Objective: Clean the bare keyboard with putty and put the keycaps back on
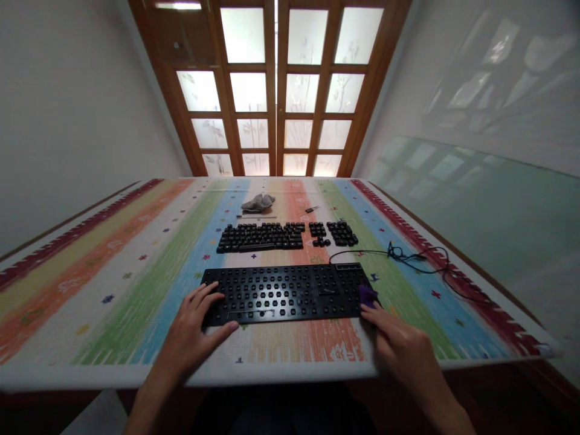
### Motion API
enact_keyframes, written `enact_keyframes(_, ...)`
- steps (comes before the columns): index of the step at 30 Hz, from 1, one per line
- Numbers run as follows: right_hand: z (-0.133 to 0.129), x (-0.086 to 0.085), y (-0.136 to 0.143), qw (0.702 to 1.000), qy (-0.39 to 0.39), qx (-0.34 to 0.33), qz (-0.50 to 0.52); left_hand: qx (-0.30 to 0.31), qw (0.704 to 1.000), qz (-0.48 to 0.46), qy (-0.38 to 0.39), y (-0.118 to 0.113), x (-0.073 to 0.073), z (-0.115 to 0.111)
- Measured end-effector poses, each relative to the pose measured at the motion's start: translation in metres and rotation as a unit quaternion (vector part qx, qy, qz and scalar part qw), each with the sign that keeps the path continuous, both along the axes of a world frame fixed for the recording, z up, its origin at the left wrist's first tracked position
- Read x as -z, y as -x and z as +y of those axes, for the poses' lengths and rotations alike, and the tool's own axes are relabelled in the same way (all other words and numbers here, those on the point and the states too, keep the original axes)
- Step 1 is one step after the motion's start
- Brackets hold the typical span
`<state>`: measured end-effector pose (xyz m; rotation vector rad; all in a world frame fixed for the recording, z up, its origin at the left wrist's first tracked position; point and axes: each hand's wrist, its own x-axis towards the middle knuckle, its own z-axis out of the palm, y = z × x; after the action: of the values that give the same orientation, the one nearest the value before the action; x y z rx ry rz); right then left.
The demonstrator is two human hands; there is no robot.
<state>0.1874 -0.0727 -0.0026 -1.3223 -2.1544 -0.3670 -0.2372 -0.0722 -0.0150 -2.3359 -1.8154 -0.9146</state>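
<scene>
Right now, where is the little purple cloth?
In the head view, the purple cloth is right of centre, at the fingertips of the right hand, against the right end of the black keyboard base.

Wooden-framed doors (270, 121) with frosted panes (299, 92) fill the far end, pale daylight coming through. Plain walls stand left (81, 109) and right (408, 90), a greenish glassy panel (475, 193) along the latter. A striped, multicoloured cloth (113, 284) covers the worktop (281, 376).
</scene>
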Motion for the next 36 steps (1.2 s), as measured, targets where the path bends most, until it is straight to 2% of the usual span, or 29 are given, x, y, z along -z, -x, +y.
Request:
enact_keyframes(5,0.004,-0.028,-0.005,0.98,0.118,-0.071,0.143,-0.005,1.0,0.016,-0.006,0.0,-0.002,-0.002)
enact_keyframes(10,0.017,-0.049,0.009,0.973,0.092,-0.083,0.193,0.015,0.999,0.019,-0.031,-0.009,-0.015,-0.003)
enact_keyframes(13,0.024,-0.057,0.035,0.964,0.11,-0.128,0.207,0.068,0.996,-0.011,-0.047,-0.026,-0.031,-0.003)
enact_keyframes(16,0.029,-0.063,0.071,0.941,0.155,-0.203,0.221,0.127,0.99,-0.048,-0.042,-0.052,-0.048,-0.003)
enact_keyframes(20,0.035,-0.067,0.115,0.911,0.17,-0.271,0.26,0.182,0.98,-0.078,-0.032,-0.08,-0.061,0.001)
enact_keyframes(23,0.039,-0.07,0.133,0.891,0.169,-0.31,0.285,0.2,0.975,-0.088,-0.036,-0.089,-0.065,0.004)
enact_keyframes(26,0.046,-0.074,0.14,0.884,0.156,-0.338,0.285,0.196,0.973,-0.097,-0.074,-0.086,-0.073,0.009)
enact_keyframes(28,0.052,-0.076,0.14,0.884,0.155,-0.341,0.278,0.18,0.975,-0.089,-0.092,-0.077,-0.081,0.016)
enact_keyframes(30,0.059,-0.076,0.137,0.89,0.158,-0.337,0.265,0.133,0.981,-0.08,-0.116,-0.064,-0.09,0.03)
enact_keyframes(34,0.069,-0.072,0.126,0.901,0.168,-0.335,0.22,-0.056,0.982,-0.084,-0.163,-0.027,-0.108,0.081)
enact_keyframes(36,0.07,-0.067,0.12,0.903,0.179,-0.335,0.202,-0.142,0.977,-0.096,-0.123,-0.008,-0.114,0.113)
